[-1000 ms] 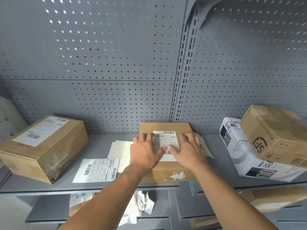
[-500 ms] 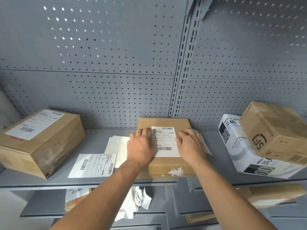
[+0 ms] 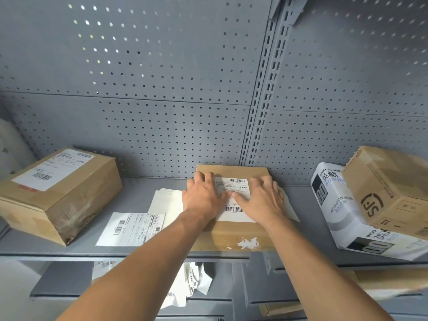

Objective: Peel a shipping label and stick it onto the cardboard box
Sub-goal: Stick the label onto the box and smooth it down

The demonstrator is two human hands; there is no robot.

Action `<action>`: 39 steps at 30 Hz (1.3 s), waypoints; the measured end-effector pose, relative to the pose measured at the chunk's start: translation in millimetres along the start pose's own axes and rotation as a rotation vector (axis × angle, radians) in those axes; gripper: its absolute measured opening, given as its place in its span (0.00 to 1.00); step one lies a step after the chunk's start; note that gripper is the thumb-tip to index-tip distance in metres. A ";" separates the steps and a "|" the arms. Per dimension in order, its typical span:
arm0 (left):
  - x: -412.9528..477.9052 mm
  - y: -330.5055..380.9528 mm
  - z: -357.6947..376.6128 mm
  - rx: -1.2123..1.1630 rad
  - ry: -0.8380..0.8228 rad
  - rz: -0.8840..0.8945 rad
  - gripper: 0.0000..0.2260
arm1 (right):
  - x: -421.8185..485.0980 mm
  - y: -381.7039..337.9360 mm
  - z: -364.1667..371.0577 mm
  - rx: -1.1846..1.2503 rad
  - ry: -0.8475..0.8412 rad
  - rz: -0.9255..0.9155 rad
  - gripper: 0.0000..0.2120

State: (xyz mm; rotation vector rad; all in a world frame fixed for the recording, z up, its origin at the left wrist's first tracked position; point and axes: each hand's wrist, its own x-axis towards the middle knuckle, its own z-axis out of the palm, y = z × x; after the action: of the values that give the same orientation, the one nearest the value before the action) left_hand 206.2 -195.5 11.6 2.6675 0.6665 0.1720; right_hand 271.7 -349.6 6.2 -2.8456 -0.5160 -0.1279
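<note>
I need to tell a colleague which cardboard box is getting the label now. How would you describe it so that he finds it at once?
Look at the grey metal shelf in front of the perforated back wall. The flat cardboard box lies at its middle, just left of the slotted upright, with the left hand and the right hand pressing a white shipping label onto its top. Unlike its neighbours, it has torn white patches on its front face.

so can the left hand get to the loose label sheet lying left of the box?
Probably yes. The left hand lies flat on the cardboard box, holding nothing, and the loose label sheet lies uncovered on the shelf just beside that forearm, with nothing between them.
</note>
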 end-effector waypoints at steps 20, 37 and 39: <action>5.8 -8.9 11.2 -0.113 0.043 -0.008 0.14 | 2.3 6.6 1.4 0.100 0.050 0.045 0.18; 2.8 -7.6 5.8 -0.041 0.027 0.016 0.30 | -0.8 -0.2 -4.6 0.089 -0.023 0.054 0.44; 3.5 -8.3 6.1 -0.056 0.024 0.009 0.31 | -1.2 0.0 -4.6 0.100 -0.024 0.059 0.44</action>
State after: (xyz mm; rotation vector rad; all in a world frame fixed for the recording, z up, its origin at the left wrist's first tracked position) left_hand 207.0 -189.2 2.8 2.6193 0.6478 0.2224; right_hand 270.3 -351.2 10.5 -2.7647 -0.4307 -0.0562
